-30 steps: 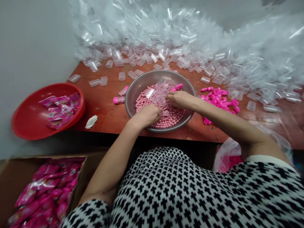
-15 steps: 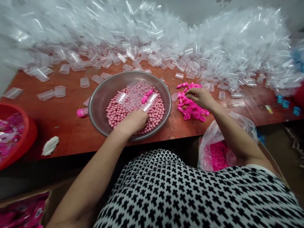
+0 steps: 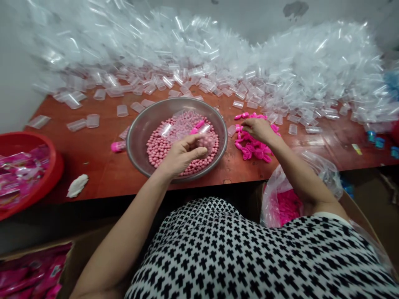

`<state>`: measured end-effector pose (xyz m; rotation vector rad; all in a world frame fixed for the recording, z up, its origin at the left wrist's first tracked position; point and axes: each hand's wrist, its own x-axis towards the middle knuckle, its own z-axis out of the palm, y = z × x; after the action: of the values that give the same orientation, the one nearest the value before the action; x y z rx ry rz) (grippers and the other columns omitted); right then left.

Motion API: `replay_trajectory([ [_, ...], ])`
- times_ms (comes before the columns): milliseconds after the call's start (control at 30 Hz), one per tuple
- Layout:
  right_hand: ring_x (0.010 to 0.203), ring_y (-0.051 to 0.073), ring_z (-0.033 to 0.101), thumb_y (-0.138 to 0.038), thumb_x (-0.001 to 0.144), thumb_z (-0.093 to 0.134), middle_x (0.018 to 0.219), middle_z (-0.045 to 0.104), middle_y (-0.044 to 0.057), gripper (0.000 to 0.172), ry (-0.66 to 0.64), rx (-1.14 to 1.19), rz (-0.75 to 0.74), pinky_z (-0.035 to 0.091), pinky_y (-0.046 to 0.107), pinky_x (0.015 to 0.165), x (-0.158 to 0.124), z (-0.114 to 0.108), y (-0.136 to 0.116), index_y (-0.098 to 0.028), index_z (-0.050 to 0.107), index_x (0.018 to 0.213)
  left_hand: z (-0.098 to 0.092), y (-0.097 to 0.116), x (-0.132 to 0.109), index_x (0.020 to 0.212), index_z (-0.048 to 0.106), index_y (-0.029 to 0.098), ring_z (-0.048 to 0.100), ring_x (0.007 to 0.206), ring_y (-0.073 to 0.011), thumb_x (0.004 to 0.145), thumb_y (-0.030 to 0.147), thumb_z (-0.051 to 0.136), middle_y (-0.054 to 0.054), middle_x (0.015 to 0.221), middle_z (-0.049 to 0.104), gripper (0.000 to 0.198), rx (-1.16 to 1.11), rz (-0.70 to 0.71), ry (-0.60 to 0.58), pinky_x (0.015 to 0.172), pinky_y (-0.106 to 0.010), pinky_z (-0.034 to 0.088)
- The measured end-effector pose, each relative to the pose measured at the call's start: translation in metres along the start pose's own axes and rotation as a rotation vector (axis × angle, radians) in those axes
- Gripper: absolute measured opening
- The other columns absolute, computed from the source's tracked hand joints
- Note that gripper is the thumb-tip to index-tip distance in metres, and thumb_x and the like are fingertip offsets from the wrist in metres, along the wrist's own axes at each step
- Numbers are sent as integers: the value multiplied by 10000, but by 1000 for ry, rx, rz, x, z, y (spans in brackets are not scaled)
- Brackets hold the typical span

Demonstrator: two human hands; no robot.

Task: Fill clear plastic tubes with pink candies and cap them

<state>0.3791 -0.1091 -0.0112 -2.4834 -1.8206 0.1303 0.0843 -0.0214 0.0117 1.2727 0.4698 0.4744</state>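
Note:
A metal bowl (image 3: 140, 128) full of small pink candy balls (image 3: 158, 147) stands at the table's front edge. My left hand (image 3: 181, 155) is raised just over the candies and grips a small clear tube (image 3: 207, 142) filled with pink balls. To the right of the bowl, my right hand (image 3: 258, 128) rests on a heap of bright pink caps (image 3: 254, 147), fingers curled into them. Whether it holds a cap is hidden. A few empty clear tubes (image 3: 166, 129) and one pink-capped tube (image 3: 196, 126) lie on the candies.
A huge pile of empty clear tubes (image 3: 218, 62) fills the back of the red-brown table (image 3: 102, 166). A red basin (image 3: 46, 170) with pink packets sits left. One filled capped tube (image 3: 116, 146) lies beside the bowl. A bag of pink caps (image 3: 283, 203) hangs below the table edge.
My left hand has lifted out of the candies holding a filled tube. My right hand has gone from the bowl to the pink caps and stays there. The camera has panned right.

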Motion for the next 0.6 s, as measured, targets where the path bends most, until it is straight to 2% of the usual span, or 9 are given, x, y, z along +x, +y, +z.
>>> replay_trajectory([
  [200, 1050, 280, 580, -300, 905, 445, 1195, 637, 149, 342, -154, -224, 24, 448, 375, 822, 27, 18, -14, -165, 606, 1176, -6, -3, -8, 970, 646, 153, 688, 842, -170, 670, 283, 792, -64, 953, 698, 357, -201, -32, 57, 790, -315, 575],
  [400, 1065, 325, 590, -329, 892, 497, 1212, 620, 200, 379, -171, -249, 40, 462, 410, 795, 35, 29, -18, -140, 566, 1213, -12, -2, -13, 982, 627, 138, 699, 851, -167, 701, 198, 725, -64, 952, 697, 303, -290, -66, 124, 789, -287, 573],
  [533, 1010, 334, 629, -373, 853, 559, 1118, 669, 203, 425, -172, -237, 131, 466, 420, 774, 41, 25, -16, -153, 578, 1216, -13, -3, -13, 960, 636, 141, 691, 819, -150, 706, 270, 745, -69, 948, 697, 304, -300, -47, 118, 740, -258, 571],
  [600, 980, 339, 644, -357, 858, 542, 1070, 685, 204, 398, -112, -225, 142, 460, 453, 793, 42, 18, -14, -155, 606, 1196, -14, -4, -15, 961, 636, 143, 680, 797, -142, 686, 319, 774, -61, 929, 691, 354, -264, -6, 128, 744, -274, 571],
])
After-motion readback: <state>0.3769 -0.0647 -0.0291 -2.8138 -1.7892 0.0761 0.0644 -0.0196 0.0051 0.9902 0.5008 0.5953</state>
